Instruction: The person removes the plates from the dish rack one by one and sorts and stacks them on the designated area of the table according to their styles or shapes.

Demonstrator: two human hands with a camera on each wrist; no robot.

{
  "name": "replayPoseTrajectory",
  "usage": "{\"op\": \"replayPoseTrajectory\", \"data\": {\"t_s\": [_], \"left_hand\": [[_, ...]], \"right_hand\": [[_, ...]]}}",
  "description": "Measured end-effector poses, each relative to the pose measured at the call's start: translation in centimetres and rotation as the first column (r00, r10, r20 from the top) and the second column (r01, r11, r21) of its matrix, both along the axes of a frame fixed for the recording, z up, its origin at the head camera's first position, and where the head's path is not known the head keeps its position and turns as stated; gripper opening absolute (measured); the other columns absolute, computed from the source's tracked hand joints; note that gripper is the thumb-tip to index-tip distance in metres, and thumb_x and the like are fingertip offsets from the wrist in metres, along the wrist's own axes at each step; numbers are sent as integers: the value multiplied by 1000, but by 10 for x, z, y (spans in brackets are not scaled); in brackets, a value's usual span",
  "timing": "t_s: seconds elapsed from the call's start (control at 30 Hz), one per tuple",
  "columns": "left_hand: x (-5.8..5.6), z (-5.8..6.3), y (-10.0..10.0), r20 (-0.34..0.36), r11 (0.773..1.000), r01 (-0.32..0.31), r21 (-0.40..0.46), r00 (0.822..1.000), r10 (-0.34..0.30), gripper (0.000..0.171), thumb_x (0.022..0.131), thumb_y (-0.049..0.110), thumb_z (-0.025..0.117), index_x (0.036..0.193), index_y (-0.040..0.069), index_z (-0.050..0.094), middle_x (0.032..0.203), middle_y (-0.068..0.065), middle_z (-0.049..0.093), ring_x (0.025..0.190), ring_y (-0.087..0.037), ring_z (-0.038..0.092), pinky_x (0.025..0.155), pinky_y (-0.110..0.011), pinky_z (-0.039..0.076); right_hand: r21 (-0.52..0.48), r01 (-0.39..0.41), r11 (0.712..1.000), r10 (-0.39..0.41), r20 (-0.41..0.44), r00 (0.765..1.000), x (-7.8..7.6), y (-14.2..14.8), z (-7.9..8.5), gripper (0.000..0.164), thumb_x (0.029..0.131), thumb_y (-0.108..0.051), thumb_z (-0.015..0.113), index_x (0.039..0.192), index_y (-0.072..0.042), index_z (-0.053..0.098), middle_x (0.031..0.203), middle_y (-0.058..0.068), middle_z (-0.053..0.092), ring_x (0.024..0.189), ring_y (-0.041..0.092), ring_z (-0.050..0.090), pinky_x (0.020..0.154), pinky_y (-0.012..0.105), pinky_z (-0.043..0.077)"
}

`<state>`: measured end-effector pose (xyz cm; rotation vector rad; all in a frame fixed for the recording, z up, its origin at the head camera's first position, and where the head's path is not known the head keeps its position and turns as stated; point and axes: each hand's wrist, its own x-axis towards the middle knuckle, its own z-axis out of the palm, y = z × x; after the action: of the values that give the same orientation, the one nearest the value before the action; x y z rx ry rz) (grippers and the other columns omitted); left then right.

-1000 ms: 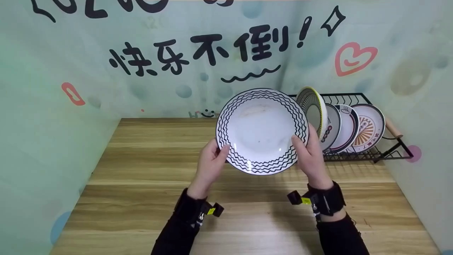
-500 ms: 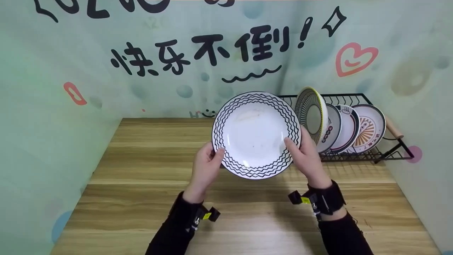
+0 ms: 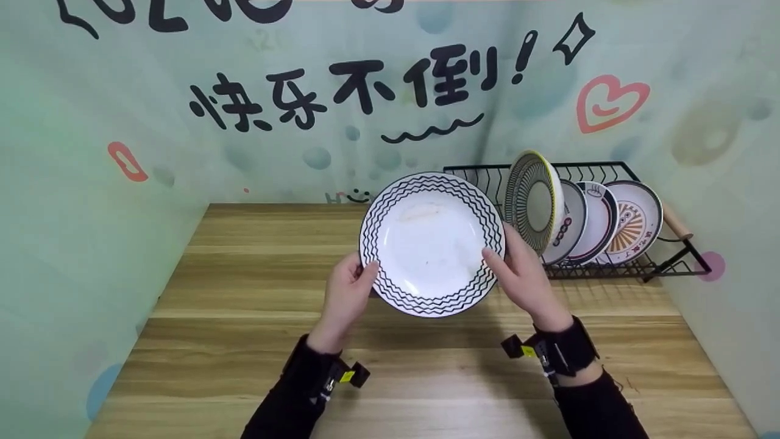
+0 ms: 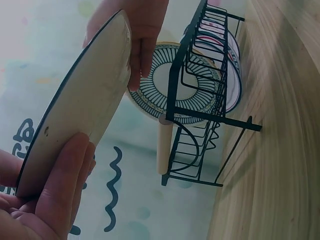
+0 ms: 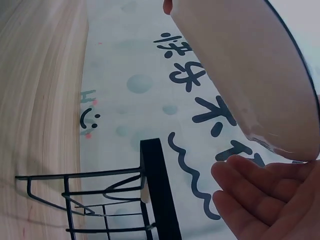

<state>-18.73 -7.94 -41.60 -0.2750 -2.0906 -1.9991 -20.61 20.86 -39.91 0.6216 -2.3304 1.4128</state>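
Note:
A white plate (image 3: pixel 429 244) with black zigzag bands round its rim is held up above the table, its face tilted toward the head camera. A faint brownish smear shows on its upper part. My left hand (image 3: pixel 347 296) grips the left edge, thumb over the rim and fingers underneath. At the opposite edge, my right hand (image 3: pixel 525 277) has its thumb on the face and its fingers behind. Both wrist views look at the plate's plain underside; fingers (image 4: pixel 62 185) of the left hand press against it.
At the back right stands a black wire dish rack (image 4: pixel 175 90) with wooden handles. It holds a yellow-rimmed bowl (image 3: pixel 536 201) and several plates on edge, among them a sunburst plate (image 3: pixel 631 222). Beneath is a wooden table (image 3: pixel 256 274); a printed cloth (image 3: pixel 274 158) hangs behind.
Both hands have brought the plate a little down and to the left, nearer the body. More of the rack's left end and the bowl now shows. The grip looks the same.

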Motion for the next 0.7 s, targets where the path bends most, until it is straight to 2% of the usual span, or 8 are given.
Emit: {"op": "replayPoseTrajectory", "data": {"t_s": [0.07, 0.23, 0.7], "left_hand": [[1, -1, -2, 15, 1000, -10, -15, 1000, 11, 13, 93, -1, 57, 95, -12, 64, 79, -10, 65, 68, -14, 59, 61, -24, 53], [1, -6, -9, 18, 997, -38, -72, 999, 40, 13, 93, 0, 58, 94, -11, 64, 77, -9, 64, 67, -14, 56, 60, -23, 51], [6, -19, -37, 43, 985, -121, -119, 991, 127, 12, 91, -2, 60, 95, -12, 65, 77, -11, 64, 67, -14, 55, 59, -21, 49]], "right_hand": [[50, 5, 999, -3, -35, 999, 0, 3, 0, 51, 98, -10, 59, 145, 2, 44, 136, 18, 57, 121, 27, 55, 105, 37, 44], [143, 30, 989, -14, -110, 994, 3, 11, -1, 55, 97, -14, 59, 147, 2, 42, 138, 16, 56, 124, 28, 52, 110, 48, 35], [320, 131, 938, -58, -228, 972, 15, 29, -5, 65, 93, -19, 64, 149, 1, 38, 149, 18, 45, 135, 33, 41, 113, 53, 30]]}}
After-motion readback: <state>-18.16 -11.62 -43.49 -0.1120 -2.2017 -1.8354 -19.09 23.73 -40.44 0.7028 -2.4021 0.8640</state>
